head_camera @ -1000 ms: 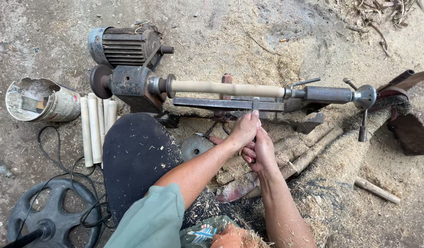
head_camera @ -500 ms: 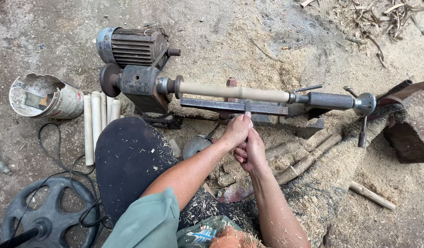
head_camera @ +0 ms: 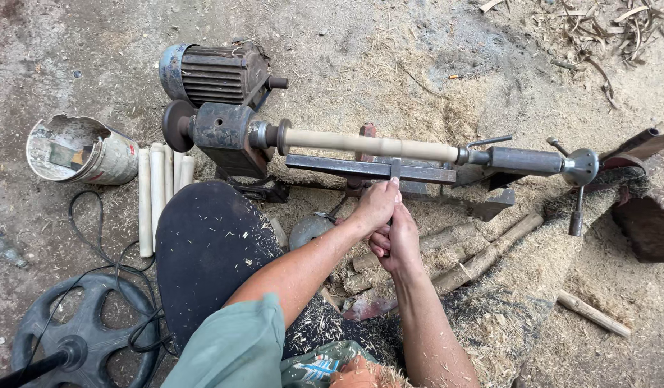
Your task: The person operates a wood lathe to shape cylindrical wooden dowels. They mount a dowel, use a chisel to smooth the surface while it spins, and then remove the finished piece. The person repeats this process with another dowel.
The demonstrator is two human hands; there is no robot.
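We hold the chisel (head_camera: 394,174) in both hands, left hand (head_camera: 375,207) foremost, right hand (head_camera: 396,241) behind, its tip meeting the crosswise wooden rod (head_camera: 368,145).

Both hands, left hand (head_camera: 375,205) and right hand (head_camera: 398,241), clasped round chisel (head_camera: 394,172) on tool rest (head_camera: 339,167), tip near pale wooden spindle (head_camera: 368,145) mounted in lathe (head_camera: 224,133)

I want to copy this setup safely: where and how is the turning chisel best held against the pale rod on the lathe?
Probably as shown: grip the chisel by its near end, from the operator's side, blade laid across the flat tool rest. The left hand sits close behind the rest, the right hand further back. The rod lies horizontal beyond.
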